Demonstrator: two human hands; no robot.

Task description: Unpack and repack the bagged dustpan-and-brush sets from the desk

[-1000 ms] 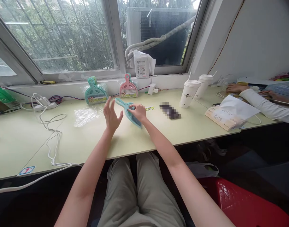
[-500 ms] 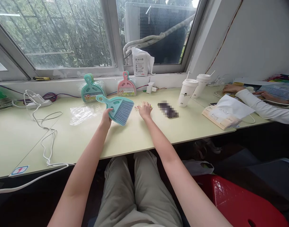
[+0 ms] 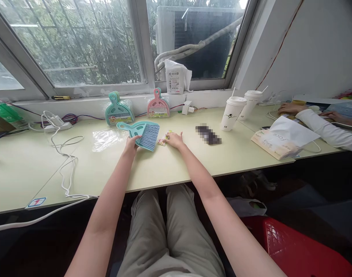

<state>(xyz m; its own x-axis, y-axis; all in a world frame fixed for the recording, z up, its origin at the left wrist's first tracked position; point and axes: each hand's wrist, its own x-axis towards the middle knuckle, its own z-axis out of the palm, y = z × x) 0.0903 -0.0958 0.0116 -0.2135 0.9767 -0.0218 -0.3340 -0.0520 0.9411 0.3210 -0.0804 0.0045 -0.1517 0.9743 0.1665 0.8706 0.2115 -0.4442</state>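
My left hand is closed round the lower edge of a teal mini dustpan with a brush nested in it, its blue-grey bristles facing up. The handle points to the left. To its right, my right hand has its fingers closed on a small colourful printed card, beside the bristle side of the dustpan; part of the card is hidden under the fingers. A flat clear plastic bag lies on the table left of the dustpan.
Packaged teal and pink dustpan sets lean by the wall. Right of my hands are a pixelated dark item, paper cups and a tissue pack. White cables trail at left. A person's sleeve is at far right.
The dustpan has dropped lower and turned flatter toward the table. My right hand now has the printed card, more of which shows at its fingertips. The view has shifted slightly.
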